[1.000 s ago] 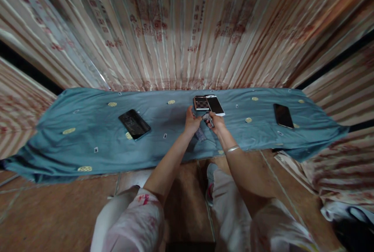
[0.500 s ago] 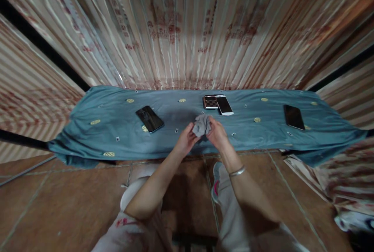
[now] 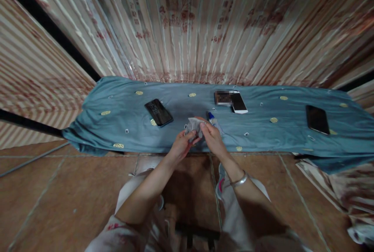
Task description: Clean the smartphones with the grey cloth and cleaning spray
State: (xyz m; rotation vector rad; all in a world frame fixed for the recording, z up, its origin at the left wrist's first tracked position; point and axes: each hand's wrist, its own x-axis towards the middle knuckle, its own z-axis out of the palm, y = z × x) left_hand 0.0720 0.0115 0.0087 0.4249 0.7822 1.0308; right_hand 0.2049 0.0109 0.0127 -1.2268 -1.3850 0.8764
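A crumpled grey cloth (image 3: 192,126) is between my two hands, above the front half of the blue-covered surface. My left hand (image 3: 181,144) pinches its lower left side with the thumb on top. My right hand (image 3: 212,137) grips its right side, fingers partly behind the cloth. Just beyond my right hand lies a small clear bottle with a blue cap (image 3: 211,116), its lower part partly covered by that hand. A dark smartphone (image 3: 158,112) lies to the left of my hands. Farther back on the right, a white phone (image 3: 239,102) touches a blurred dark rectangular item (image 3: 223,98).
Another dark phone (image 3: 317,119) lies at the right on the blue patterned cover (image 3: 263,135). Striped curtains (image 3: 181,49) hang behind and at both sides, with black poles (image 3: 52,25) slanting along them. My legs and the tiled floor (image 3: 96,189) are below.
The view has shifted, so the surface and phones appear farther right. My hands have turned the grey cloth and drawn slightly left of the bottle, which now shows behind my right hand.
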